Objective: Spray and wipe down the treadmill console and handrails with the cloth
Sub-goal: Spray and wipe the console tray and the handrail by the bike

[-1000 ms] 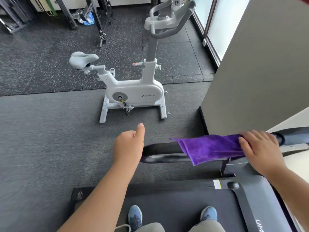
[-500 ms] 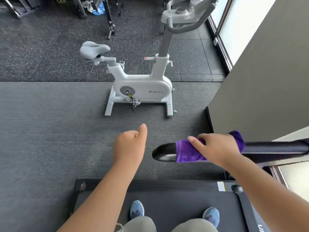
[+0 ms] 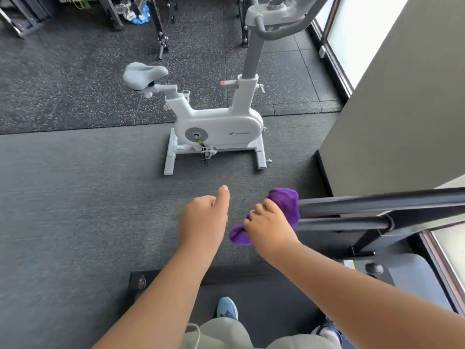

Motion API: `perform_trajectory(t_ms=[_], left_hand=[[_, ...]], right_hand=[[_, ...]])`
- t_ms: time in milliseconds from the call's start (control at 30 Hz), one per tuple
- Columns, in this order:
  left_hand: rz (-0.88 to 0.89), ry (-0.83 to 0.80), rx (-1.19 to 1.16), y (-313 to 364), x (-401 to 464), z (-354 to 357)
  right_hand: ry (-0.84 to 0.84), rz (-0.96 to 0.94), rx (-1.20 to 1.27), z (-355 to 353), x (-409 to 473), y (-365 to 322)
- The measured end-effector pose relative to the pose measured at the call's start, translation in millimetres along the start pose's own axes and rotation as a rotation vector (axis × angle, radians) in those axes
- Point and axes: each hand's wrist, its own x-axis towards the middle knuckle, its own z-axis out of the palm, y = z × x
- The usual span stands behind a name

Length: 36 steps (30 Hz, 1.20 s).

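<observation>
My right hand (image 3: 270,229) grips a bunched purple cloth (image 3: 285,201) wrapped over the free end of the treadmill's black handrail (image 3: 377,203), which runs off to the right. The cloth hides the rail's tip, and a fold of it hangs below my fingers. My left hand (image 3: 203,217) hovers just left of the cloth, loosely closed with the thumb sticking out, holding nothing. The treadmill belt (image 3: 264,298) lies under my feet. No spray bottle or console is in view.
A white exercise bike (image 3: 216,124) stands on the dark floor ahead. A grey wall (image 3: 390,122) rises at the right beside a window. Black rack legs (image 3: 161,26) and clutter sit at the far back. A lower rail and strut (image 3: 364,238) brace the handrail.
My right hand slid the cloth leftward along the handrail from near the upright to its free end, bunching it. The left hand stayed about where it was.
</observation>
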Motion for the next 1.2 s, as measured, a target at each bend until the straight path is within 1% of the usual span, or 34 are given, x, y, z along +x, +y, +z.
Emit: perform_trajectory(t_ms=[33,67,100,133,167,267,300,333,367,400,433,467,500,533,600,633,667,700,733,767,800,833,867,900,967,1033,1100,1167,1200], left_hand=[[0.011,-0.008,-0.001,1,0,4],[0.019,-0.016,0.001,3,-1,7],[0.03,-0.019,-0.004,4,0,11],[0.036,-0.024,-0.016,6,1,15],[0.038,-0.03,-0.037,8,1,20],[0.017,-0.057,-0.08,18,-5,40],[0.006,-0.064,-0.085,23,-9,48],[-0.007,-0.073,-0.095,28,-14,58],[-0.016,-0.085,-0.116,33,-18,65],[-0.02,-0.109,-0.131,38,-23,76],[-0.022,-0.137,-0.133,43,-29,86],[-0.02,-0.16,-0.125,45,-33,93],[-0.016,-0.179,-0.114,48,-37,102],[-0.015,-0.19,-0.108,49,-39,109],[-0.019,-0.197,-0.099,49,-41,117],[-0.019,-0.21,-0.083,50,-42,120],[-0.016,-0.244,-0.062,52,-46,122],[0.001,-0.298,-0.026,54,-53,127],[0.038,-0.362,0.036,57,-62,133],[0.082,-0.418,0.112,60,-73,142],[0.113,-0.452,0.174,61,-81,153],[0.112,-0.472,0.201,60,-84,166],[0.058,-0.496,0.188,58,-83,179],[-0.038,-0.518,0.138,53,-80,192],[-0.257,-0.507,-0.025,44,-69,213],[-0.417,-0.39,-0.151,33,-58,225],[-0.478,-0.297,-0.194,26,-49,230],[-0.493,-0.254,-0.22,23,-44,230],[-0.5,-0.235,-0.232,22,-43,230]], right_hand=[[0.1,-0.02,0.065,12,-9,-7],[0.189,0.02,0.177,23,-20,-13],[0.248,0.123,0.32,32,-33,-18],[0.311,0.294,0.49,36,-48,-22],[0.367,0.515,0.714,40,-64,-23],[0.444,1.199,1.618,43,-99,9],[0.457,1.364,1.864,55,-109,31],[0.489,1.452,2.116,68,-117,54],[0.55,1.488,2.344,80,-124,76],[0.658,1.527,2.515,93,-130,99],[0.762,1.537,2.605,99,-135,121],[0.88,1.519,2.633,99,-140,140],[0.955,1.518,2.583,99,-145,159],[1.01,1.572,2.447,94,-150,177],[1.091,1.643,2.082,97,-153,199],[1.098,1.642,1.897,103,-151,205],[1.082,1.601,1.778,111,-146,209],[1.007,1.55,1.698,123,-140,210],[0.886,1.465,1.556,141,-132,210],[0.701,1.347,1.295,157,-127,211],[0.554,1.228,1.059,175,-123,213],[0.405,1.119,0.85,192,-119,215],[0.297,1.059,0.737,206,-115,217],[0.237,1.035,0.695,214,-113,217],[0.214,1.075,0.679,219,-106,215],[0.182,1.125,0.67,216,-97,211],[0.142,1.156,0.699,206,-86,197],[0.142,1.125,0.746,190,-71,170],[0.142,1.09,0.808,181,-59,152]])
